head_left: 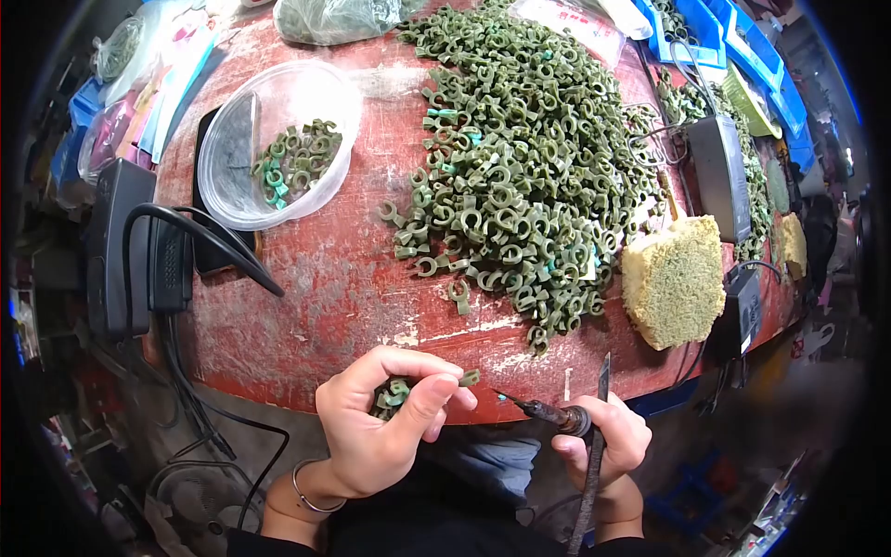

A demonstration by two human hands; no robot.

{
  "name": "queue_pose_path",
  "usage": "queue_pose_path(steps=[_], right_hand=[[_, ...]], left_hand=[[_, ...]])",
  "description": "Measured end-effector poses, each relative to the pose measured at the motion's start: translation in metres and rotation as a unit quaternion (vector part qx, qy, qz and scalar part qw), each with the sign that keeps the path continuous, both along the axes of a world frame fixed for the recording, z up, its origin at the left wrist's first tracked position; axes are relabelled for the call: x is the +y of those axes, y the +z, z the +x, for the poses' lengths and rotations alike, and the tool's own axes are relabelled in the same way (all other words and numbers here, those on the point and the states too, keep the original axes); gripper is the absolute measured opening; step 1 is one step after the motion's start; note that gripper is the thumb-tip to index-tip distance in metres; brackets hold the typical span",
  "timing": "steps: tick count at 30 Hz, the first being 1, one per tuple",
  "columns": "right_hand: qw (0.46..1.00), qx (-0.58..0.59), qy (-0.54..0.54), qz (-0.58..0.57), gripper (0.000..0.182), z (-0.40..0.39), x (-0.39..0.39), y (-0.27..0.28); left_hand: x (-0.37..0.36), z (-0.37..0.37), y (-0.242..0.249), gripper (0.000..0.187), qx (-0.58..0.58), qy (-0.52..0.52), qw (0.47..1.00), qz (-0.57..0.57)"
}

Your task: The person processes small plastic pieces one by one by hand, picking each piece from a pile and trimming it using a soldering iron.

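My left hand (371,422) is closed around several small green C-shaped plastic clips (393,395). One clip (471,379) sticks out between its thumb and index finger. In my right hand (614,438) is a pen-like tool resembling a soldering iron (561,418), its thin tip pointing left towards that clip, with a gap between them. A speck of turquoise shows near the tip. The same hand also grips a long dark narrow blade or file (594,473), pointed end up. Beyond both hands, a large heap of green clips (529,176) covers the red table (306,320).
A clear round tub (218,186) at left holds some clips, a few turquoise. Yellow sponge (673,283) and grey box (719,176) stand at right. Black power adapters (121,251) with cables lie at left. Blue trays (687,37) sit at the back right.
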State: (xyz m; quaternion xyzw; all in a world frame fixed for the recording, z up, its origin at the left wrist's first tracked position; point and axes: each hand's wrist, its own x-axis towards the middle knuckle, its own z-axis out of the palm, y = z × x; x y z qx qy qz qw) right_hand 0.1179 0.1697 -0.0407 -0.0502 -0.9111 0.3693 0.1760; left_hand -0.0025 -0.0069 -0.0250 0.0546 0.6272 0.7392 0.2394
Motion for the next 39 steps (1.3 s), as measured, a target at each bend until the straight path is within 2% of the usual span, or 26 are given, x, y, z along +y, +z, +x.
queue_pose_path(steps=[5,8,11,12,15,16,17,18,19,20,23,27,29,32,33,35,36,37,39], right_hand=[[1.000,-0.004,0.000,0.009,0.041,-0.002,-0.001,0.002],[0.999,0.020,-0.003,-0.036,0.037,-0.002,0.001,-0.002],[0.996,0.025,-0.023,-0.080,0.034,-0.002,0.002,-0.004],[0.996,0.026,-0.025,-0.082,0.034,-0.002,0.002,-0.004],[0.995,0.026,-0.030,-0.096,0.034,-0.003,0.002,-0.003],[0.994,0.026,-0.031,-0.104,0.034,-0.003,0.002,-0.003],[0.993,0.025,-0.031,-0.112,0.034,-0.003,0.002,-0.003],[0.992,0.025,-0.033,-0.120,0.034,-0.003,0.003,-0.003],[0.991,0.024,-0.034,-0.129,0.033,-0.002,0.003,-0.004],[0.990,0.024,-0.034,-0.137,0.033,-0.002,0.003,-0.004],[0.989,0.030,-0.030,-0.143,0.033,-0.001,0.005,-0.006],[0.989,0.007,-0.024,-0.146,0.033,0.003,0.010,-0.007],[0.986,-0.002,-0.029,-0.167,0.034,0.005,0.011,-0.008],[0.935,-0.041,-0.034,-0.350,0.032,0.006,0.009,0.000],[0.893,-0.069,-0.017,-0.445,0.030,0.003,0.009,0.012],[0.840,-0.155,-0.025,-0.519,0.031,0.000,0.011,0.026],[0.825,-0.186,0.009,-0.534,0.035,-0.001,0.017,0.026],[0.824,-0.270,-0.017,-0.497,0.037,-0.006,0.018,0.036],[0.825,-0.253,-0.062,-0.503,0.035,-0.008,0.014,0.033]], left_hand=[[0.000,0.000,-0.001,0.010,0.020,-0.002,1.000,-0.018],[0.000,-0.003,0.001,0.016,-0.046,0.001,0.999,0.020],[-0.001,-0.012,0.002,0.024,-0.189,0.011,0.963,0.192],[-0.002,-0.015,-0.003,0.027,-0.177,-0.007,0.949,0.260],[-0.001,-0.023,-0.009,0.025,-0.126,-0.048,0.937,0.322],[-0.001,-0.025,-0.006,0.018,-0.137,-0.038,0.955,0.259],[0.002,-0.027,-0.004,0.015,-0.049,-0.030,0.989,0.136],[0.007,-0.029,-0.003,0.013,0.041,-0.020,0.999,0.011],[0.012,-0.030,-0.002,0.013,0.130,-0.008,0.985,-0.114],[0.018,-0.033,-0.004,0.017,0.257,0.016,0.947,-0.194],[0.029,-0.033,-0.004,0.017,0.341,0.046,0.881,-0.324],[0.038,-0.029,0.000,0.018,0.325,0.005,0.881,-0.344],[0.038,-0.027,0.002,0.016,0.331,-0.026,0.892,-0.308],[0.034,-0.023,0.001,0.011,0.316,-0.054,0.917,-0.239],[0.032,-0.019,0.002,0.011,0.262,-0.062,0.941,-0.206],[0.026,-0.011,0.007,0.009,0.145,-0.073,0.977,-0.139],[0.022,-0.010,0.015,0.008,0.116,-0.106,0.978,-0.136],[0.021,-0.011,0.015,0.008,0.169,-0.112,0.971,-0.126],[0.018,-0.012,0.014,0.009,0.273,-0.124,0.949,-0.103]])
